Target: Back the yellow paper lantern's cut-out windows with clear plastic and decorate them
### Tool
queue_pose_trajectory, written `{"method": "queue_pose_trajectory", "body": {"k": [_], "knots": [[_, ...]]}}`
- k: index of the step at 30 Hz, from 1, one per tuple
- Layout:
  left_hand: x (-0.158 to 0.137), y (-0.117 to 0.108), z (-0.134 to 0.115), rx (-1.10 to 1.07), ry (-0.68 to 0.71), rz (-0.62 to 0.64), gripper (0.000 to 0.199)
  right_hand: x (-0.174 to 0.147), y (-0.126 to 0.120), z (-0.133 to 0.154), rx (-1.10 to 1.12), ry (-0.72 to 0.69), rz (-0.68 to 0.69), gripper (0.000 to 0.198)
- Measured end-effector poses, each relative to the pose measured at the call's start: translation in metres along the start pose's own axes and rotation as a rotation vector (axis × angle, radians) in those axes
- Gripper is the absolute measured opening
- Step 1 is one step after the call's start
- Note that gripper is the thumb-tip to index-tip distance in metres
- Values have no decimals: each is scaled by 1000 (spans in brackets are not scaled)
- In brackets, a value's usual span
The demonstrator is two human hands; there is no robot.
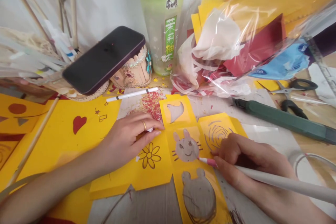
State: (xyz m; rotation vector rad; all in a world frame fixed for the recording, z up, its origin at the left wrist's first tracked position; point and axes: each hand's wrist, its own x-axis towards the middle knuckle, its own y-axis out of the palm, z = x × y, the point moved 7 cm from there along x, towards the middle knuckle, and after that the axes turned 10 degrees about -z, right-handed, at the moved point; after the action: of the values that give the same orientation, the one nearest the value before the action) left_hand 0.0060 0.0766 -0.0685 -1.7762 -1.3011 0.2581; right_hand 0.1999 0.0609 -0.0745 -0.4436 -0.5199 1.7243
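My right hand [252, 168] grips a white marker [283, 182] with a pink collar. Its tip rests at the right edge of a rabbit face [187, 149], cut out of a yellow card [168, 176] and marked with eyes, mouth and whiskers. On the card's left part, beside the drawn flower [149, 156], lies my left hand [131, 134], wearing a ring. Its fingers are closed around a small white piece [149, 130], mostly hidden. Other panels of the card carry a bear-shaped cut-out [199, 196], a spiral of slits [219, 133] and a curved cut-out [175, 112].
Behind the card stand a phone [105, 57] leaning on a decorated pot [133, 71], a green-topped bottle [161, 21] and a plastic bag [223, 42] of scraps. A white pen [132, 94] lies near red crumbs. Right are a green cutter [283, 119], scissors [294, 87] and a tape roll [315, 161].
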Motion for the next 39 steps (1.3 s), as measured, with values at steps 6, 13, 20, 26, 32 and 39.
{"method": "queue_pose_trajectory", "body": {"k": [6,13,20,26,32,39], "knots": [[0,-2,-1,-6,-16,-25,15,4,-18,-2,166,69,-209,28],[0,-8,2,-53,-115,-73,17,4,-34,-17,327,180,-455,30],[-6,-19,-14,480,27,-280,23,9,-52,-6,168,25,-605,16],[-12,3,-10,824,-146,-61,27,12,-56,-1,103,-78,-628,14],[-6,-3,-16,874,-101,-139,37,13,-66,3,42,-167,-667,15],[-2,-13,-41,949,-36,-134,36,22,-67,-1,-72,-259,-535,29]]}}
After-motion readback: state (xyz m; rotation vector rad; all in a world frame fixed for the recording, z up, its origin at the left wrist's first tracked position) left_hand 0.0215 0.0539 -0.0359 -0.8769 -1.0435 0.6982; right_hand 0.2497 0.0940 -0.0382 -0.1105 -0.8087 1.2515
